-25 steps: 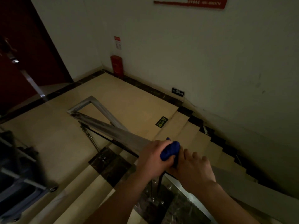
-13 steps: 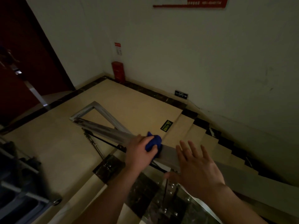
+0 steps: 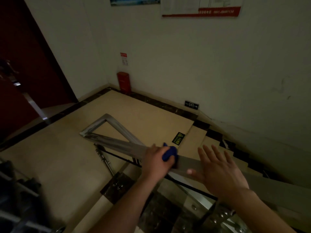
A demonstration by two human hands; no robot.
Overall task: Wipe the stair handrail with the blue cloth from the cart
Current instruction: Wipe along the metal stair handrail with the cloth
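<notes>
Above a beige landing [image 3: 67, 157], cloth [image 3: 170, 153] touches handrail [image 3: 121, 143].

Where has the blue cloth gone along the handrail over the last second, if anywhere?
Yes. The blue cloth, gripped by the left hand, has slid along the handrail toward its landing corner, past the green floor sticker.

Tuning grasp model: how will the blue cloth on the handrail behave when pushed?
Probably floppy: the blue cloth bunches into a wad in the left hand. Likely light, since one hand encloses most of it. It should slide easily; the handrail looks smooth and metallic.
</notes>
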